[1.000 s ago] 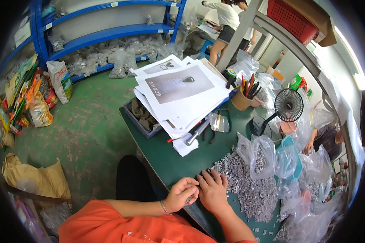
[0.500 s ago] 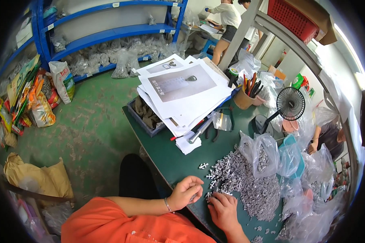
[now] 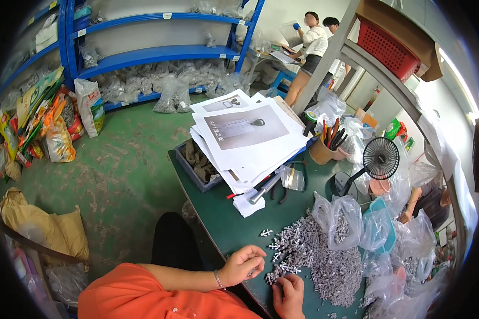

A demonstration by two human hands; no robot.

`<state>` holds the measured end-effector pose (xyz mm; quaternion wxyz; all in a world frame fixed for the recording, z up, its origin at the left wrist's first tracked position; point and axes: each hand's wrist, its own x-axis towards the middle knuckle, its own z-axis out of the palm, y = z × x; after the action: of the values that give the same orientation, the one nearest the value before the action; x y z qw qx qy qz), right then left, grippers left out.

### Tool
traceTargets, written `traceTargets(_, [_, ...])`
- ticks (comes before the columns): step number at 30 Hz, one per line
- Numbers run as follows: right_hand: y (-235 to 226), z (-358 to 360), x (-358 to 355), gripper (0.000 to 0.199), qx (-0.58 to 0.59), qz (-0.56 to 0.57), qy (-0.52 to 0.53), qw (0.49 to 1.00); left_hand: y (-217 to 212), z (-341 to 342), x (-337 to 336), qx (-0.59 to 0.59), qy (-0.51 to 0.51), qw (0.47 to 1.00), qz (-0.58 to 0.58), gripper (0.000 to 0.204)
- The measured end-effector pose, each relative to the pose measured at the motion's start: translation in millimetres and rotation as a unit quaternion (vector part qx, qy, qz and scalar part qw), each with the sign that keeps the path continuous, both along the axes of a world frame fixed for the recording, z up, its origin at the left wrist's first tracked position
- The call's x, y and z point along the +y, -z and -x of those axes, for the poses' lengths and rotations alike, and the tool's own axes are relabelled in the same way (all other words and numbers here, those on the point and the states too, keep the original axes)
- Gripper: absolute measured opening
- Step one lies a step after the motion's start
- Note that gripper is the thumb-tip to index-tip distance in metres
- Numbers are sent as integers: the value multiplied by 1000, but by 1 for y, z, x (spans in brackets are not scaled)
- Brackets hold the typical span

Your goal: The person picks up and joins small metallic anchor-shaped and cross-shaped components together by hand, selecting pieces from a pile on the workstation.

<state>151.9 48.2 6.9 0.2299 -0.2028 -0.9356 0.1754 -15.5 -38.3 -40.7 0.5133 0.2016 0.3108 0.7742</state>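
Observation:
A heap of small grey-white plastic parts (image 3: 324,260) lies on the dark green table (image 3: 223,212). My left hand (image 3: 243,264) is curled beside the heap's near left edge, with several parts cupped in its fingers. My right hand (image 3: 289,295) rests at the heap's near edge with its fingertips on loose parts. A few single parts (image 3: 266,233) lie apart to the left of the heap.
Clear bags of parts (image 3: 341,223) stand behind the heap. A stack of printed sheets (image 3: 247,139) covers a grey bin (image 3: 197,169), with pliers (image 3: 281,189) beside it. A pen cup (image 3: 324,149) and a small black fan (image 3: 379,159) stand further back. People work at far tables.
My right hand has slid from the top of the heap to its near edge. My left hand has stayed curled beside the heap. The view has shifted a little.

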Motion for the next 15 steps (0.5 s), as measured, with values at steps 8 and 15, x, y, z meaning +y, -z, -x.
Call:
traceTargets(8, [5,1,-10,24,-2,54,1,999,-1,2,0,15,3,1000,2,12])
traceTargets(15, [6,14,-16,27,7,-20,-41,999,-4,3,-2,19,4,1000,9,12])
